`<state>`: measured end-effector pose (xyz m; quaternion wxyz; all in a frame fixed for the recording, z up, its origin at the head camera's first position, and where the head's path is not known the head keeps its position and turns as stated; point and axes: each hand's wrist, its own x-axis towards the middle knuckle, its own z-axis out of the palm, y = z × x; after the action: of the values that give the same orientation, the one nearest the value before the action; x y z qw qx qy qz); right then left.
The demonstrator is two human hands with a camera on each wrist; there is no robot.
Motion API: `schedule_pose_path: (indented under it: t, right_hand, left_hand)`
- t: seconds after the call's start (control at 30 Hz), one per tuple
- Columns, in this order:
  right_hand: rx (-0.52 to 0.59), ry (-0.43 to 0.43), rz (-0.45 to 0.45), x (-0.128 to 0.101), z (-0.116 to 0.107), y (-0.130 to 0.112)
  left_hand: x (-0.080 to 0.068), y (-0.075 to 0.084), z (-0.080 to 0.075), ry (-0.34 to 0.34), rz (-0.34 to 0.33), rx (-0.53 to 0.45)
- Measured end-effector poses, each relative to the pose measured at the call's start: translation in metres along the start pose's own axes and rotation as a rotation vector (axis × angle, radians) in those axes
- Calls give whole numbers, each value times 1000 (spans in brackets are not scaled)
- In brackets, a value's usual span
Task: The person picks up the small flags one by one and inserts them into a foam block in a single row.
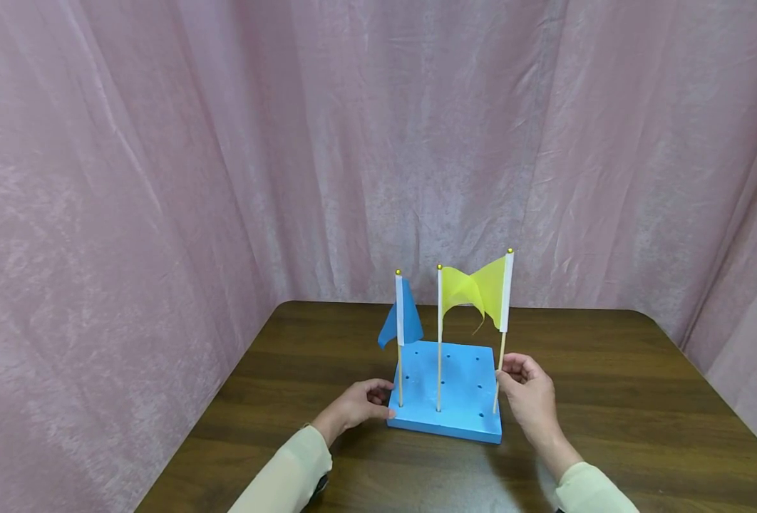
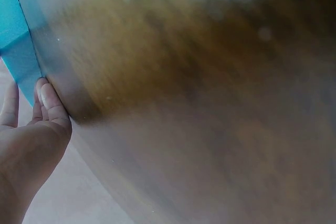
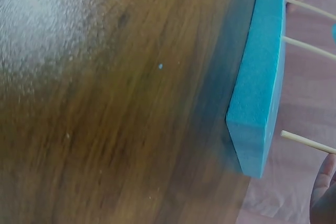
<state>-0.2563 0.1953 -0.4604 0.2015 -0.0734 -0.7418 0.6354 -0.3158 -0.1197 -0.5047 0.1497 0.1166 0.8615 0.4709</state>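
A blue board [image 1: 462, 420] with several small holes lies on the table. My left hand [image 1: 357, 406] holds its left front corner, thumb at the front and fingers along the left side. A blue flag [image 1: 409, 313] and a yellow flag [image 1: 458, 288] stand upright in the front row of holes. Between thumb and fingers, my right hand [image 1: 532, 395] pinches the stick of a second yellow flag [image 1: 495, 285] over the board's right edge. In the right wrist view this stick's lower end [image 3: 286, 135] shows free, apart from the board. The two yellow cloths overlap in the head view.
The brown wooden table [image 1: 276, 399] extends around the board on all sides. Pink curtains [image 1: 417, 142] hang behind the table and at both sides. Several other holes [image 1: 479, 387] show in the board's top.
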Motion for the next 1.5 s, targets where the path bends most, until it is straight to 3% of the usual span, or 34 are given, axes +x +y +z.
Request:
schedule_pose_path:
  t: [0.97, 1.5]
  right_hand:
    - [-14, -87, 22, -7, 14, 6]
    - [-105, -132, 52, -9, 12, 15]
  left_hand:
    - [-1, 0, 1, -1, 4, -8]
    - [-2, 2, 0, -3, 5, 1]
